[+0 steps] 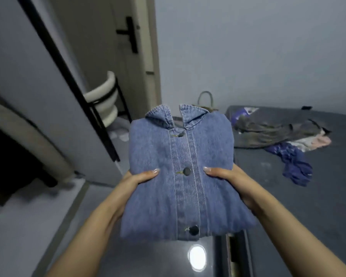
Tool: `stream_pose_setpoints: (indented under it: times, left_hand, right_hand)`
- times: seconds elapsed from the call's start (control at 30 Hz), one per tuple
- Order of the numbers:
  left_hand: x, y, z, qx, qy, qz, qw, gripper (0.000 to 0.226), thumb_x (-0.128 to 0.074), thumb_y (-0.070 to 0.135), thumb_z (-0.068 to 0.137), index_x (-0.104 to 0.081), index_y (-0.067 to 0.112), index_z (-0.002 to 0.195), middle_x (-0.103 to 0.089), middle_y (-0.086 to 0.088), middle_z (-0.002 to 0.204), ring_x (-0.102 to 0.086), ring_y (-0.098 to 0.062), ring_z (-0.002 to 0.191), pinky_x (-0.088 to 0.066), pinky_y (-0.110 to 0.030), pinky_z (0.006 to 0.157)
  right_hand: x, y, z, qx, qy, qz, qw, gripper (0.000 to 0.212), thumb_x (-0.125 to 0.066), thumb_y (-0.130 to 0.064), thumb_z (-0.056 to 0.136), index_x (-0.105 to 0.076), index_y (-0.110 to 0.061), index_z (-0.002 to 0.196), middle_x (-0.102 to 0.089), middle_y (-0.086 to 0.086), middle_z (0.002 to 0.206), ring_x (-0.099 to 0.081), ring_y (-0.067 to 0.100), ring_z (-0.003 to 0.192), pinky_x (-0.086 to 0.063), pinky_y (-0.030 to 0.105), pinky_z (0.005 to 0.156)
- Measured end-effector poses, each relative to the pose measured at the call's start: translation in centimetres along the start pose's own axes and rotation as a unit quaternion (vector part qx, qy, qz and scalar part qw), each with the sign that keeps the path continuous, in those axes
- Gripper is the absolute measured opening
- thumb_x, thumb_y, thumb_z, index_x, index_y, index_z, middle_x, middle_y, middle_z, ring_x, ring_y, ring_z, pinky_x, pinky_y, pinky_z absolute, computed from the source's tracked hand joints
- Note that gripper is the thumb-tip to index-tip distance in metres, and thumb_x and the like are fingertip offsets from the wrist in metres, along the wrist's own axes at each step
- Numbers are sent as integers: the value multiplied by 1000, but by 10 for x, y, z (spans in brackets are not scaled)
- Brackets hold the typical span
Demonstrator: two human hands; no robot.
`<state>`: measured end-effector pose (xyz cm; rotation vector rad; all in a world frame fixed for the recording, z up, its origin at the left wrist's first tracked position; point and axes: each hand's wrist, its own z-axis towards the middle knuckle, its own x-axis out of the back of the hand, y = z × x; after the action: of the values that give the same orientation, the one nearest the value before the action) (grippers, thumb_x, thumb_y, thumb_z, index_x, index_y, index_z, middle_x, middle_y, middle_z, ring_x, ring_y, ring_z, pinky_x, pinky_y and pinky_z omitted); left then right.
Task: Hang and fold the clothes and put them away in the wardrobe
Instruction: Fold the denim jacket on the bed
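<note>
Nearest me, my two forearms reach out; my left hand (137, 179) and right hand (231, 179) each grip a side of one folded denim jacket (180, 172), thumbs on top, fingers hidden beneath. It hangs in the air, collar far, three dark buttons showing. Far right, on the bed (318, 206), lies one heap of clothes (284, 134).

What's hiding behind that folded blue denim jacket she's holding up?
Above the folded blue denim jacket's collar pokes a looped bag handle; the bag itself is covered. To the right, crumpled clothes lie on the dark grey bed. Both hands' fingers are hidden underneath; only thumbs show.
</note>
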<state>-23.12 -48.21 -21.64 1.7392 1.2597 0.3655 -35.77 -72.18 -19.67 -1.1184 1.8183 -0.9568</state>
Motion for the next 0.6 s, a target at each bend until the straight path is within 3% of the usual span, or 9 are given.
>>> stream_pose_setpoints:
  times: [0.17, 0.4, 0.53, 0.6]
  left_hand:
    - [81, 72, -53, -107, 126, -62, 984, 54, -83, 15, 57, -69, 8, 109, -75, -12, 100, -74, -28, 85, -58, -33, 61]
    - [144, 174, -131, -238, 282, -89, 925, 66, -82, 13, 57, -60, 19, 118, -75, -7, 100, -73, -27, 89, -58, -34, 62]
    - [164, 226, -172, -274, 366, -105, 883, 73, -85, 6, 62, -55, 13, 128, -69, -14, 115, -69, -33, 101, -57, -43, 81]
    - [175, 249, -188, -291, 396, -110, 864, 75, -84, 4, 59, -56, 9, 128, -68, -17, 116, -69, -33, 98, -56, -43, 81]
  right_hand:
    - [-110, -71, 65, 16, -131, -57, 990, 50, -78, -15, 70, -63, -10, 117, -72, 12, 110, -71, 30, 96, -58, 34, 68]
    - [-254, -172, 134, -9, -328, -116, 938, 47, -79, -16, 70, -66, -8, 114, -73, 16, 106, -73, 31, 89, -58, 35, 64]
    - [-332, -225, 156, -6, -411, -164, 897, 46, -84, -15, 67, -69, -5, 110, -73, 17, 105, -73, 32, 87, -59, 34, 61]
    - [-370, -248, 165, -8, -450, -190, 872, 46, -80, -18, 70, -69, -2, 112, -72, 18, 107, -73, 31, 87, -59, 35, 62]
